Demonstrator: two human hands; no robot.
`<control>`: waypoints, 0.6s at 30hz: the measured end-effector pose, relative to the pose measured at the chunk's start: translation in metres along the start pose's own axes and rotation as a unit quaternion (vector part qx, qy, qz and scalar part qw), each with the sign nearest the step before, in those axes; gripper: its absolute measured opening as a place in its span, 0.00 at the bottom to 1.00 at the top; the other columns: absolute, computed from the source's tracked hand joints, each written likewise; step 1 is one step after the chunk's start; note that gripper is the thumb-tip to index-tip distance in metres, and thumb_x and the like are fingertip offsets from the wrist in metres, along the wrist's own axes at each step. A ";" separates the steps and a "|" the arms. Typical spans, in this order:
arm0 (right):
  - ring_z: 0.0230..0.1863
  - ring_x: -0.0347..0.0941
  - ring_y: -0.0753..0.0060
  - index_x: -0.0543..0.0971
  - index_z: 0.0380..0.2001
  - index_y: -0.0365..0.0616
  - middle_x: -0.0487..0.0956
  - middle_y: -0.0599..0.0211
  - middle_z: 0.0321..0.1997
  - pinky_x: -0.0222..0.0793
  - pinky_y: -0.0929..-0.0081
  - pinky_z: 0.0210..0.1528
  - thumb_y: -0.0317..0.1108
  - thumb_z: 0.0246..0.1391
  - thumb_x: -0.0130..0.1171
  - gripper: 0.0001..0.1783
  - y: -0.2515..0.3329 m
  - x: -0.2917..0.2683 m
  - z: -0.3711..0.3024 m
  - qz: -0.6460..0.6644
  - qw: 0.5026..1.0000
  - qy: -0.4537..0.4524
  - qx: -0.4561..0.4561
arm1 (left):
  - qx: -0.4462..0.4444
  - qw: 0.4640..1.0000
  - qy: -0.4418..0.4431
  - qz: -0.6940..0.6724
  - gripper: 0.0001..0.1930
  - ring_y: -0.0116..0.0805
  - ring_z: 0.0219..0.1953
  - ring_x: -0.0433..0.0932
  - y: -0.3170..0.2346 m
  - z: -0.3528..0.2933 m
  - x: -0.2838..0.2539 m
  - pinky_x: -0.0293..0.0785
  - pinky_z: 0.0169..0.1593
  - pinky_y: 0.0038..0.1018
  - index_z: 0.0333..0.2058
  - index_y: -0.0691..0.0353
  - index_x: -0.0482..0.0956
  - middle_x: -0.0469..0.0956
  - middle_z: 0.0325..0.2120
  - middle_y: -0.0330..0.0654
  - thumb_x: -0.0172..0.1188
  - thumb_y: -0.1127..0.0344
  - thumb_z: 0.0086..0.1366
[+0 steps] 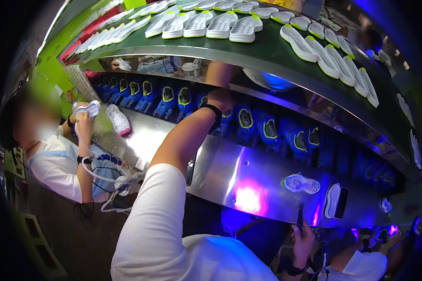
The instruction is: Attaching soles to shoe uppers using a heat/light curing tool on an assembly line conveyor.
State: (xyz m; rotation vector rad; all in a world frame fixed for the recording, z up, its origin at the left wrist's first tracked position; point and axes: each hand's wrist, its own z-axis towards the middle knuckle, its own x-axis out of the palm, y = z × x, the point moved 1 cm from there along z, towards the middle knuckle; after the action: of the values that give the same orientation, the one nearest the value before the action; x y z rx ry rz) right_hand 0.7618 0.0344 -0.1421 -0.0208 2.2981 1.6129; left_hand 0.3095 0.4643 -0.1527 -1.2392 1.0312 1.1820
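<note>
My left arm stretches across the metal bench to a row of blue shoe uppers with yellow-green collars (168, 95). There my left hand (221, 97), above a dark wristband, is among the uppers; its fingers are hidden, so what it touches does not show. Low on the right, my right hand (303, 238) is closed round a slim dark tool (300, 214), held upright at the bench's front edge; its exact kind is unclear. Beyond that tool a whitish shoe sole (302, 183) lies flat on the bench. Further right lies another white sole (332, 200) beside a dark flat rectangle (342, 203).
Above the uppers runs a green belt (267, 43) with a metal edge, carrying several white soles (219, 24). On the left a co-worker (56, 164) holds a white sole (93, 108) near a white shoe (118, 119). Another person's white sleeve (363, 267) shows lower right. Bluish light falls on the metal bench (215, 164).
</note>
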 end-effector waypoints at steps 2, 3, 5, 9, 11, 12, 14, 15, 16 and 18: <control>0.27 0.70 0.84 0.74 0.61 0.33 0.84 0.65 0.38 0.65 0.84 0.28 0.27 0.62 0.62 0.24 -0.007 -0.005 -0.001 0.002 1.000 -0.021 0.007 | 0.015 1.000 0.007 -0.008 0.16 0.51 0.44 0.86 -0.013 0.007 0.017 0.83 0.45 0.41 0.39 0.59 0.85 0.85 0.40 0.54 0.56 0.54 0.62; 0.27 0.70 0.84 0.75 0.60 0.33 0.84 0.65 0.38 0.65 0.84 0.29 0.26 0.61 0.62 0.24 -0.008 -0.006 -0.001 0.006 1.000 -0.029 0.010 | -0.005 1.000 -0.022 -0.017 0.16 0.50 0.42 0.86 -0.016 0.007 0.023 0.83 0.44 0.41 0.37 0.58 0.86 0.85 0.39 0.52 0.56 0.54 0.62; 0.27 0.70 0.84 0.75 0.60 0.34 0.84 0.65 0.38 0.65 0.85 0.28 0.26 0.62 0.62 0.24 -0.009 -0.007 0.000 0.009 0.999 -0.031 0.018 | -0.022 0.998 -0.050 -0.027 0.16 0.50 0.41 0.86 -0.020 0.009 0.032 0.83 0.44 0.41 0.36 0.56 0.86 0.86 0.38 0.51 0.56 0.53 0.63; 0.26 0.70 0.85 0.76 0.58 0.34 0.83 0.68 0.38 0.64 0.86 0.27 0.26 0.62 0.62 0.22 -0.025 -0.009 0.008 0.010 1.000 -0.010 0.010 | 0.156 0.966 -0.207 0.003 0.24 0.53 0.41 0.84 -0.045 -0.008 0.018 0.80 0.47 0.45 0.43 0.59 0.85 0.84 0.37 0.55 0.64 0.46 0.58; 0.26 0.70 0.85 0.76 0.58 0.35 0.83 0.69 0.37 0.63 0.86 0.27 0.25 0.62 0.62 0.21 -0.027 -0.007 0.012 0.020 1.000 -0.018 0.007 | 0.235 0.964 -0.119 -0.034 0.39 0.57 0.53 0.78 -0.104 -0.053 -0.017 0.76 0.55 0.44 0.53 0.67 0.76 0.77 0.51 0.59 0.70 0.41 0.52; 0.26 0.70 0.85 0.77 0.57 0.35 0.83 0.70 0.37 0.63 0.86 0.27 0.25 0.62 0.61 0.20 -0.022 -0.004 0.016 0.026 1.000 -0.002 -0.009 | 0.232 0.965 -0.122 -0.029 0.39 0.57 0.53 0.78 -0.107 -0.065 -0.018 0.76 0.55 0.44 0.53 0.67 0.76 0.77 0.51 0.59 0.70 0.41 0.52; 0.26 0.70 0.86 0.77 0.57 0.36 0.83 0.70 0.36 0.63 0.86 0.27 0.25 0.62 0.61 0.20 -0.007 0.002 0.015 0.033 0.999 -0.006 -0.020 | 0.161 0.982 -0.055 0.077 0.46 0.53 0.56 0.75 -0.118 -0.077 -0.004 0.78 0.51 0.42 0.50 0.73 0.75 0.73 0.53 0.60 0.76 0.39 0.43; 0.26 0.70 0.86 0.77 0.57 0.36 0.83 0.71 0.36 0.63 0.86 0.27 0.26 0.62 0.61 0.20 -0.001 0.001 0.014 0.038 0.999 -0.009 -0.032 | 0.161 0.982 -0.058 0.077 0.46 0.53 0.56 0.75 -0.118 -0.075 0.002 0.78 0.51 0.42 0.50 0.73 0.75 0.73 0.53 0.60 0.76 0.39 0.43; 0.26 0.70 0.86 0.77 0.57 0.36 0.83 0.71 0.36 0.63 0.86 0.27 0.26 0.62 0.61 0.20 0.001 -0.001 0.012 0.040 0.998 -0.009 -0.037 | 0.151 0.986 -0.037 0.066 0.46 0.52 0.55 0.74 -0.115 -0.067 0.011 0.78 0.51 0.41 0.50 0.73 0.75 0.73 0.52 0.59 0.78 0.42 0.40; 0.27 0.70 0.86 0.78 0.57 0.37 0.83 0.70 0.36 0.64 0.86 0.27 0.26 0.62 0.62 0.20 -0.001 -0.006 0.003 0.015 0.999 -0.019 -0.028 | 0.137 0.990 -0.024 0.031 0.49 0.53 0.53 0.75 -0.111 -0.061 0.021 0.80 0.51 0.41 0.53 0.73 0.72 0.74 0.48 0.57 0.84 0.50 0.34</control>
State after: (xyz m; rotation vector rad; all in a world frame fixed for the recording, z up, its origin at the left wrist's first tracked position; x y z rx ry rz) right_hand 0.7684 0.0360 -0.1418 0.0302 2.2353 1.6766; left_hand 0.4251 0.4092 -0.1639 -0.9646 1.1596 1.0697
